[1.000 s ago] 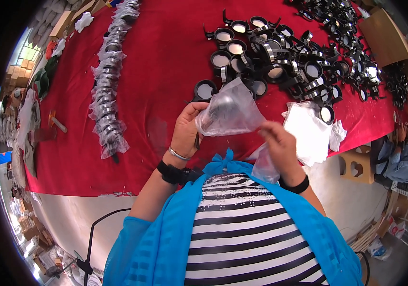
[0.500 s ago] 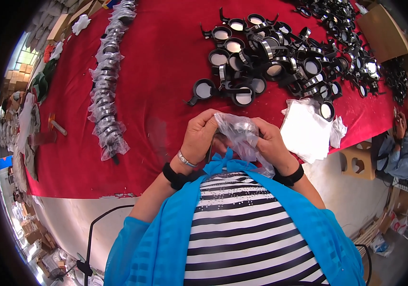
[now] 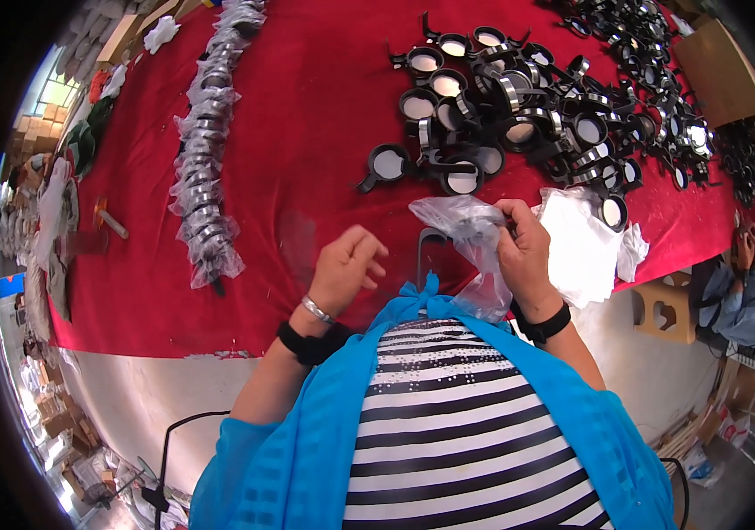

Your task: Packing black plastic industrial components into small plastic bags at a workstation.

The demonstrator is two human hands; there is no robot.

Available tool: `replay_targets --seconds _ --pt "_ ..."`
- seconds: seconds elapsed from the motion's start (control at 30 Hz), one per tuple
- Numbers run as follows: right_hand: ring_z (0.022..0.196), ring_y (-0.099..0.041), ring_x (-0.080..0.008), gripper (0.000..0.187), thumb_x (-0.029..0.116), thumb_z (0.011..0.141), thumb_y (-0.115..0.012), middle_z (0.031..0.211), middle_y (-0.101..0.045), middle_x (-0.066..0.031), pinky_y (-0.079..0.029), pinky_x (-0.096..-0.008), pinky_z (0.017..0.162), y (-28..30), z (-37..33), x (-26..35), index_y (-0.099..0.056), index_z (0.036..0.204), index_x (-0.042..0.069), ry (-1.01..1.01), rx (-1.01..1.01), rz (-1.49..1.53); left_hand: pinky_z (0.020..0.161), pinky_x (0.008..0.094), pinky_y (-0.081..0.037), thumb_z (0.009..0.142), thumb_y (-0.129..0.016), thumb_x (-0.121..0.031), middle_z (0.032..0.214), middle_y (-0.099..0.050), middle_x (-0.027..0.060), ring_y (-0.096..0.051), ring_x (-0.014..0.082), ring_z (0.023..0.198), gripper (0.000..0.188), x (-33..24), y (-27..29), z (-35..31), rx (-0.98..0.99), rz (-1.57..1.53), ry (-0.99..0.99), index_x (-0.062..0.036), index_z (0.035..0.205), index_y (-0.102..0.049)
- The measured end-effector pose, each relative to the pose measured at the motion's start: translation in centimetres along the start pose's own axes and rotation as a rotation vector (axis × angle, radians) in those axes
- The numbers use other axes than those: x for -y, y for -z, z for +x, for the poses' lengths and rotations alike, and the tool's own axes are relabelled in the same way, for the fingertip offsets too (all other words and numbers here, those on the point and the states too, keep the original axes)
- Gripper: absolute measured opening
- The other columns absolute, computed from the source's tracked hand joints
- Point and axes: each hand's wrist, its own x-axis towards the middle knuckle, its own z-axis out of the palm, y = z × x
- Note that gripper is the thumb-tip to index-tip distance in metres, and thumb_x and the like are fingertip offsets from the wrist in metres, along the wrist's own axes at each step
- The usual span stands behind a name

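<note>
My right hand (image 3: pixel 523 247) pinches a crumpled clear plastic bag (image 3: pixel 470 221) in front of my body. Something round and silvery shows dimly through the plastic, and a dark hook-shaped handle (image 3: pixel 422 252) sticks out to its left. My left hand (image 3: pixel 348 269) is off the bag, over the red cloth, with loosely bent fingers slightly blurred and nothing in them. Beyond the bag lies a heap of black round parts (image 3: pixel 389 163) with handles, silver bands and pale discs. Beside my right hand rests a stack of thin white sheets or bags (image 3: pixel 576 252).
A long row of bagged parts (image 3: pixel 201 159) runs up the left of the red-covered table (image 3: pixel 307 115). A cardboard box (image 3: pixel 722 75) stands at the far right. Another person (image 3: pixel 748 291) sits by the right edge. An orange-handled tool (image 3: pixel 111 219) lies at the left.
My left hand has let go of the bag and moved down and left. My right hand keeps the bag, now slightly farther right, and the dark handle has come into view.
</note>
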Motion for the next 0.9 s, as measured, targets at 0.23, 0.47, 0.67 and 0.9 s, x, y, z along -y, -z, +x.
replay_targets --seconds 0.23,0.47,0.67,0.9 --pt "0.086 -0.060 -0.0178 0.026 0.004 0.080 -0.061 0.096 -0.062 -0.0109 -0.047 -0.0288 0.075 -1.6 0.9 3.0 -0.057 0.104 -0.001 0.054 0.300 0.065 0.051 0.0246 -0.053 0.089 -0.048 -0.002 0.093 -0.060 0.0104 -0.061 0.0143 0.063 0.051 -2.5 -1.7 -0.4 0.040 -0.193 -0.028 -0.0018 0.138 -0.033" --pt "0.092 -0.057 -0.0105 0.030 0.008 0.087 -0.061 0.097 -0.062 -0.0034 -0.046 -0.0264 0.079 -2.9 -0.2 3.8 -0.056 0.115 0.000 -0.196 0.553 0.695 0.039 0.0227 -0.047 0.090 -0.036 0.002 0.085 -0.061 0.0109 -0.059 0.0125 0.053 0.063 -1.8 -1.6 0.3 0.187 -0.511 -0.105 -0.0177 0.146 -0.017" --pt "0.073 -0.057 -0.0108 0.015 0.007 0.090 -0.054 0.078 -0.062 -0.0034 -0.047 -0.0259 0.068 -3.3 -0.2 1.9 -0.061 0.102 0.002 -0.158 0.556 0.487 0.038 0.0225 -0.045 0.089 -0.037 0.002 0.083 -0.062 0.0104 -0.058 0.0120 0.050 0.059 -4.0 -1.9 0.2 0.233 -0.432 -0.046 -0.0149 0.144 -0.023" --pt "0.084 -0.056 -0.0093 0.031 0.028 0.096 -0.050 0.091 -0.062 -0.0045 -0.046 -0.0231 0.071 -0.9 2.3 3.7 -0.058 0.109 0.001 -0.560 0.644 0.813 0.035 0.0202 -0.039 0.094 -0.038 -0.004 0.068 -0.061 0.0032 -0.052 0.0078 0.043 0.031 -0.9 -1.2 1.1 0.118 -0.525 -0.079 -0.0074 0.124 -0.047"
